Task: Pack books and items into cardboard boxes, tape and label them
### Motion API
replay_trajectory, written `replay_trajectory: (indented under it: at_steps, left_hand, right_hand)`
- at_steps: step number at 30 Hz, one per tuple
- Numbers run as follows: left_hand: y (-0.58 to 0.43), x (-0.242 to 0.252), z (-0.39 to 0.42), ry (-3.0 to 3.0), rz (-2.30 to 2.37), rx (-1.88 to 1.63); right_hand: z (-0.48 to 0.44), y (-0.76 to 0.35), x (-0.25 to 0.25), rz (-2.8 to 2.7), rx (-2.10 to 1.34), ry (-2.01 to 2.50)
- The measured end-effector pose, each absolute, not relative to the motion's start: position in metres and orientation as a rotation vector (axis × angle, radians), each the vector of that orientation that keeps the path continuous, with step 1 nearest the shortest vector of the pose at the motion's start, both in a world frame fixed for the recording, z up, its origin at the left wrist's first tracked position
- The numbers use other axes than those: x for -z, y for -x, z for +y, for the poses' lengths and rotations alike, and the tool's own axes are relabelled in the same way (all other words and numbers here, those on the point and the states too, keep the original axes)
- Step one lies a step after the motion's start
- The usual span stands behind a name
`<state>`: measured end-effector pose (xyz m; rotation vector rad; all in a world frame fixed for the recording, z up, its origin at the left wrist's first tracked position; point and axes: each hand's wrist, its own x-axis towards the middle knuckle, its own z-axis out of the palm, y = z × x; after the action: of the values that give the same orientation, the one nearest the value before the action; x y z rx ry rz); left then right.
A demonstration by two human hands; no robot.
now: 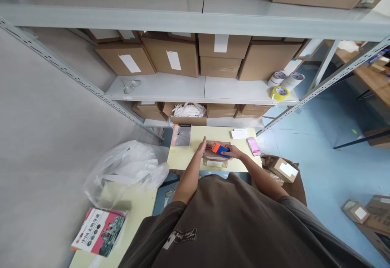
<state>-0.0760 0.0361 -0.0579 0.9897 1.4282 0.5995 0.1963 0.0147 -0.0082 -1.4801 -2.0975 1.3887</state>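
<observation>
On the pale yellow table in front of me lies a small brown cardboard box [224, 164] with clear tape along its near side. Above it, my right hand [233, 152] is closed around the blue end of an orange-and-blue block-shaped object [219, 149]; its exact kind is unclear. My left hand [201, 148] is at the box's left side, thumb stretched up and apart, its other fingers partly hidden. A thin red piece shows between the left hand and the orange end.
A book [181, 135] lies left on the table [178, 160]; white slips [239, 134] and a pink phone-like item [253, 146] lie right. Shelves [170, 86] ahead hold cartons and tape rolls [279, 93]. A plastic bag [134, 166] stands left, an open carton [300, 186] right.
</observation>
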Motion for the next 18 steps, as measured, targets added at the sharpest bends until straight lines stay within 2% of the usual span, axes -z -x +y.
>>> replay_trajectory:
  at_steps: [4,12,18]
  left_hand:
    - [0.08,0.055,0.03,-0.65,1.309,-0.702]
    - [0.083,0.055,0.02,-0.798,1.319,-0.991]
    - [0.073,0.063,0.01,-0.858,1.612,-1.105]
  right_hand:
    - [0.018,-0.2,0.012,-2.094,-1.435,1.461]
    - [0.028,-0.197,0.004,-2.138,-1.44,1.439]
    - [0.037,-0.19,-0.005,-2.235,-1.363,1.558]
